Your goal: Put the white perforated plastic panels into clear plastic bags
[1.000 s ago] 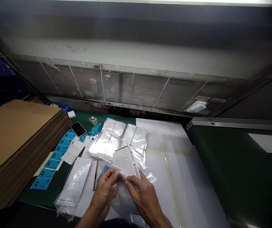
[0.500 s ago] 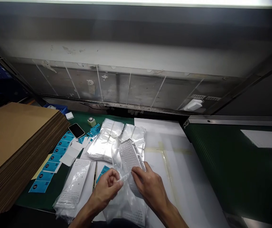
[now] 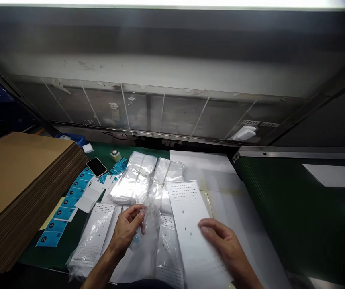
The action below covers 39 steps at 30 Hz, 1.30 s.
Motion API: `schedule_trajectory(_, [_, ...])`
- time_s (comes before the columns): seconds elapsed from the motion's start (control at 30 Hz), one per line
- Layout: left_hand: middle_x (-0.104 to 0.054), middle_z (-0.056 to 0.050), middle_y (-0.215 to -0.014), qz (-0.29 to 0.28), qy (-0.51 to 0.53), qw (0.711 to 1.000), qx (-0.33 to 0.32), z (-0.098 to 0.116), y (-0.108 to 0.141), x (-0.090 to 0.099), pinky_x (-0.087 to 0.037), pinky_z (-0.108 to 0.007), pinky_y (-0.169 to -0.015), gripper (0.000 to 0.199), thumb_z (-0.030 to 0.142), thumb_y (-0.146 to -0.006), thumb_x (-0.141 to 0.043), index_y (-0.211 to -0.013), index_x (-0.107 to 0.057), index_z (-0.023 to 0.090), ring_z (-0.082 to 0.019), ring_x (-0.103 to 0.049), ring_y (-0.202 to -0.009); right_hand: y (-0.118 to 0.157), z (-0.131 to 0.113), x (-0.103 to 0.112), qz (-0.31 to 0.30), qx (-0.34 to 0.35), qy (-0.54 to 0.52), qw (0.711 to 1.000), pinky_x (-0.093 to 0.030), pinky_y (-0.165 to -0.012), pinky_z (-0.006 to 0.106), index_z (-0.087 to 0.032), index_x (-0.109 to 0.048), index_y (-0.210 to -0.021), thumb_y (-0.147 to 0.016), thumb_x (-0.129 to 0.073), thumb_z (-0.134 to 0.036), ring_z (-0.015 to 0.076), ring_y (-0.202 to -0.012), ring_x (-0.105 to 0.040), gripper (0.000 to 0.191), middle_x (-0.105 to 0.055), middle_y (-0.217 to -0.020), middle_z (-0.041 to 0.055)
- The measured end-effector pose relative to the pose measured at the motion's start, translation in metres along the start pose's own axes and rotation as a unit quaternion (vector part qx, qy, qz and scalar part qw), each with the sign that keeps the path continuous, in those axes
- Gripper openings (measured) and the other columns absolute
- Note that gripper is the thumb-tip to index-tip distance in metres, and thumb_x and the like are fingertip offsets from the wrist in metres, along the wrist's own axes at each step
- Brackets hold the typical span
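My left hand (image 3: 127, 226) is closed, pinching a crumpled clear plastic bag (image 3: 152, 216) that hangs loosely to its right. With its fingers at the right edge, my right hand (image 3: 225, 245) holds a long white slotted panel (image 3: 187, 216), bare of plastic and slightly tilted. Small slots run in rows across the panel's far end, with a few holes lower down. Beneath the hands, partly covered, lies another slotted panel in clear plastic (image 3: 168, 257). Left of my left hand rests a bagged panel (image 3: 95, 233).
Two tied bundles of clear bags (image 3: 134, 176) lie ahead. Blue labels (image 3: 56, 224), white paper pieces (image 3: 89, 196), a phone (image 3: 96, 167) and a small jar (image 3: 116, 155) are at left. A cardboard stack (image 3: 24, 160) borders the left side; a green conveyor belt (image 3: 283, 208) runs at right.
The white panel has come out of the clear bag and moved right with my right hand, its flat face now up. My left hand has drawn slightly left, keeping the bag.
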<state>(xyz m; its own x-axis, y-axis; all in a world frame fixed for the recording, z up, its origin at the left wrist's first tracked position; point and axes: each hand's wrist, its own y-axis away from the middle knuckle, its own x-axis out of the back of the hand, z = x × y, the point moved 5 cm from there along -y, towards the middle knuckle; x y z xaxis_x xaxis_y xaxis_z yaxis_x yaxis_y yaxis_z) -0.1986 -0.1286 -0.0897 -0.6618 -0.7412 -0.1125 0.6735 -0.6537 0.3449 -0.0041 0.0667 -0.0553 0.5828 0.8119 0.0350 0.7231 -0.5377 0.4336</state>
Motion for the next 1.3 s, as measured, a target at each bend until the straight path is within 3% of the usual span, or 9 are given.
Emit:
schedule_trajectory(0.13, [-0.052,0.006,-0.05,-0.025,-0.028,0.999,0.001,0.006,0.002,-0.012,-0.035,-0.019,-0.05,0.018,0.031,-0.083,-0.06,-0.093,-0.055,0.016,-0.008,-0.047,-0.046,-0.007,-0.01,0.0,0.133,0.05,0.272,0.952,-0.047,-0.087,0.044,-0.026,-0.071,-0.099,-0.074,-0.059,-0.059,0.0342,-0.115,-0.05,0.043,-0.059,-0.118,0.0098])
schedule_trajectory(0.37, [-0.048,0.008,-0.05,-0.09,-0.043,0.995,-0.001,0.006,0.008,-0.032,-0.037,-0.021,-0.044,0.032,0.044,-0.084,-0.056,-0.101,-0.053,0.017,-0.012,-0.052,-0.04,-0.025,-0.013,-0.076,0.019,0.187,0.47,0.862,-0.046,-0.06,0.029,-0.028,-0.072,-0.089,-0.085,-0.052,-0.043,0.0194,-0.07,-0.062,0.025,-0.062,-0.087,0.0051])
schedule_trajectory(0.57, [-0.046,0.007,-0.047,-0.025,-0.078,0.996,0.02,-0.004,0.012,-0.017,-0.04,-0.024,-0.047,0.045,0.049,-0.084,-0.053,-0.112,-0.057,0.014,-0.014,-0.052,-0.043,-0.036,-0.012,-0.065,0.071,0.152,0.473,0.865,-0.042,-0.056,0.03,-0.024,-0.07,-0.096,-0.09,-0.041,-0.036,0.0189,-0.063,-0.06,0.032,-0.061,-0.094,0.0096])
schedule_trajectory(0.73, [-0.049,0.006,-0.05,0.084,-0.127,0.988,-0.015,-0.008,0.006,-0.009,-0.043,-0.026,-0.053,0.043,0.048,-0.085,-0.051,-0.114,-0.057,0.017,-0.015,-0.054,-0.047,-0.017,-0.017,-0.017,0.078,0.081,0.303,0.946,-0.043,-0.086,0.04,-0.031,-0.071,-0.097,-0.083,-0.052,-0.053,0.0311,-0.111,-0.052,0.033,-0.065,-0.109,0.0053])
schedule_trajectory(0.87, [-0.05,0.005,-0.052,0.086,-0.093,0.991,-0.04,-0.007,0.0,-0.011,-0.044,-0.027,-0.055,0.041,0.047,-0.085,-0.049,-0.114,-0.056,0.017,-0.016,-0.056,-0.049,0.013,0.01,0.002,0.017,0.003,-0.028,0.999,-0.047,-0.073,0.032,-0.023,-0.069,-0.081,-0.072,-0.067,-0.05,0.024,-0.086,-0.061,0.029,-0.067,-0.089,0.005])
schedule_trajectory(0.97, [-0.051,0.004,-0.054,0.063,-0.079,0.994,-0.037,-0.006,-0.002,-0.013,-0.039,-0.024,-0.048,0.043,0.049,-0.084,-0.05,-0.112,-0.057,0.017,-0.015,-0.051,-0.048,0.022,0.038,-0.031,-0.139,-0.038,-0.211,0.967,-0.044,-0.065,0.027,-0.019,-0.065,-0.067,-0.063,-0.077,-0.043,0.0161,-0.068,-0.06,0.027,-0.063,-0.069,0.0011])
schedule_trajectory(1.07, [-0.058,0.0,-0.063,0.043,-0.077,0.995,-0.037,-0.005,-0.001,-0.01,-0.038,-0.024,-0.05,0.044,0.051,-0.083,-0.049,-0.111,-0.058,0.018,-0.015,-0.053,-0.056,0.016,0.061,-0.066,-0.238,-0.095,-0.292,0.922,-0.044,-0.065,0.028,-0.017,-0.065,-0.073,-0.062,-0.079,-0.034,0.017,-0.069,-0.063,0.025,-0.066,-0.073,0.0029])
schedule_trajectory(1.2, [-0.056,0.002,-0.059,0.062,-0.085,0.994,-0.038,-0.009,0.004,0.003,-0.04,-0.023,-0.049,0.049,0.052,-0.085,-0.047,-0.12,-0.055,0.018,-0.015,-0.053,-0.054,0.002,0.089,-0.073,-0.193,-0.162,-0.333,0.908,-0.045,-0.063,0.029,-0.017,-0.061,-0.081,-0.063,-0.077,-0.03,0.0198,-0.068,-0.066,0.028,-0.068,-0.072,0.0046])
schedule_trajectory(1.3, [-0.068,-0.004,-0.084,0.073,-0.13,0.987,-0.057,-0.018,0.01,0.002,-0.05,-0.029,-0.069,0.048,0.051,-0.084,-0.048,-0.119,-0.058,0.02,-0.019,-0.063,-0.076,0.005,0.1,-0.073,-0.128,-0.196,-0.315,0.92,-0.046,-0.062,0.03,-0.016,-0.06,-0.089,-0.064,-0.077,-0.033,0.0201,-0.064,-0.065,0.035,-0.069,-0.072,0.0065])
